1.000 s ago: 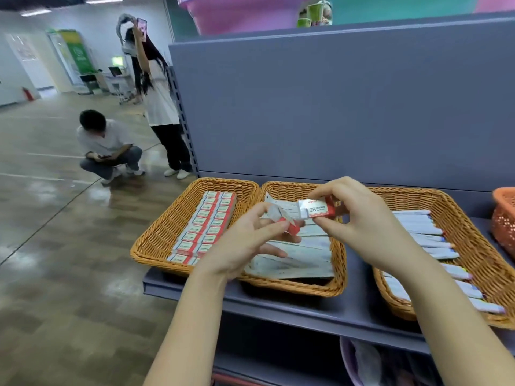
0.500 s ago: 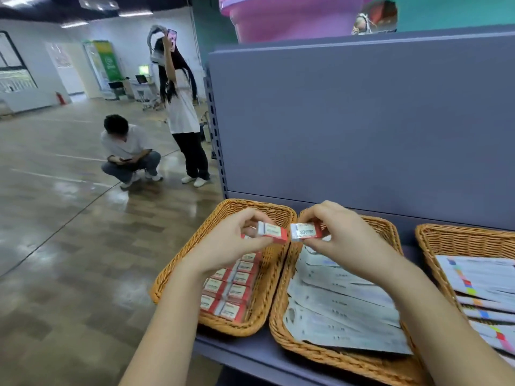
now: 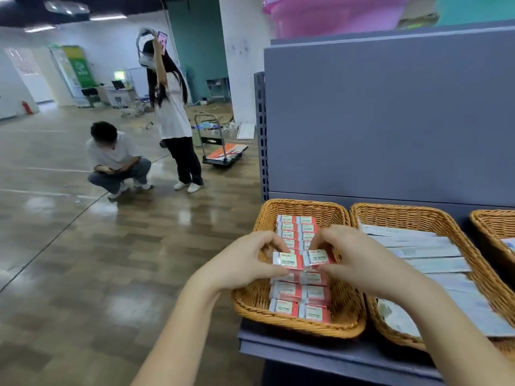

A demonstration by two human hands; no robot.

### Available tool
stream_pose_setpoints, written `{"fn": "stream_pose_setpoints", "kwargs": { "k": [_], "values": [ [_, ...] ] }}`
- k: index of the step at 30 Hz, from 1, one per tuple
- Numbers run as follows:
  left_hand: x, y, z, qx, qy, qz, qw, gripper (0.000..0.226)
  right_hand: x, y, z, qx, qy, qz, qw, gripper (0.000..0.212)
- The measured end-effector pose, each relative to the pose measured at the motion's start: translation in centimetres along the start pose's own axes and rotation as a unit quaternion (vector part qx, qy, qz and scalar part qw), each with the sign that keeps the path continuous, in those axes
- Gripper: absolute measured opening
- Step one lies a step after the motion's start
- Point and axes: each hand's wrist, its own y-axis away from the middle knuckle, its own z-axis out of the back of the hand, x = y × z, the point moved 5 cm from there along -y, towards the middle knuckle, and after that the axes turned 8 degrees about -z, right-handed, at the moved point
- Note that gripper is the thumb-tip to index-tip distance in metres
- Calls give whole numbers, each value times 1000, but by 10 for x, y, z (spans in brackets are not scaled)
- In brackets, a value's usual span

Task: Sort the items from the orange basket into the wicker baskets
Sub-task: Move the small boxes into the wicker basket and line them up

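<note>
Over the leftmost wicker basket, my left hand pinches one 2B eraser and my right hand pinches another eraser. Both hover side by side above the rows of erasers already lying inside.

Both forearms are bare from elbow to wrist, with no sleeve, watch, ring or glove on the left hand at seven o'clock or the right hand at five o'clock.
</note>
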Motion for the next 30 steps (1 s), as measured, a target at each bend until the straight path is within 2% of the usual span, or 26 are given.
{"fn": "stream_pose_setpoints", "kwargs": {
  "k": [5, 13, 18, 22, 27, 30],
  "values": [
    [7, 17, -5, 29, -120, -43, 991, 26, 15, 17, -18, 39, 38, -27, 998, 30],
    [6, 20, -27, 87, -180, -64, 978, 36, 15, 32, -40, 119, 81, -77, 987, 32],
    [8, 2, -36, 153, -240, -59, 957, 34, 13, 26, -46, 158, 103, -90, 978, 33],
    [15, -4, -41, 193, -236, -55, 951, 22, 12, 19, -57, 174, 107, -83, 975, 31],
    [16, -5, -37, 231, -204, -47, 950, 26, 8, 16, -57, 183, 86, -89, 975, 31],
    [17, -7, -37, 228, -207, -48, 950, 27, 8, 14, -60, 175, 88, -87, 977, 20]
  ]
}}
